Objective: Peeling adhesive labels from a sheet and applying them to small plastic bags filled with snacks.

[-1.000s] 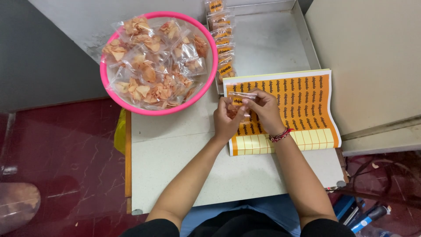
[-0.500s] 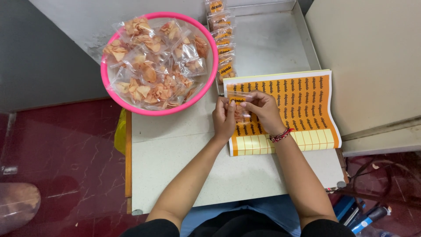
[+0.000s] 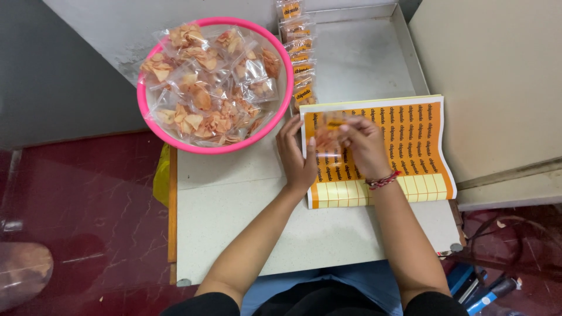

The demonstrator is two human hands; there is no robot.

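Note:
Both my hands hold one small clear packet of orange chips point(image 3: 329, 136) above an orange sticker sheet point(image 3: 410, 146) lying on the grey table point(image 3: 246, 205). My left hand point(image 3: 297, 153) grips the packet's left edge. My right hand point(image 3: 364, 143), with a red thread bracelet on the wrist, pinches its right side and top. An orange label sticker sits on the packet near my right fingertips. A pink bowl point(image 3: 281, 64) piled with several unlabelled clear chip packets stands at the table's far left.
A column of labelled chip packets point(image 3: 298, 55) lies between the bowl and the sticker sheet, running to the table's far edge. A beige panel point(image 3: 497, 88) rises on the right. Dark red floor lies left; blue tools point(image 3: 480, 287) lie at lower right.
The packet in my hands has turned from edge-on to face-up over the sticker sheet, with a label now on it. Both hands stayed in nearly the same place.

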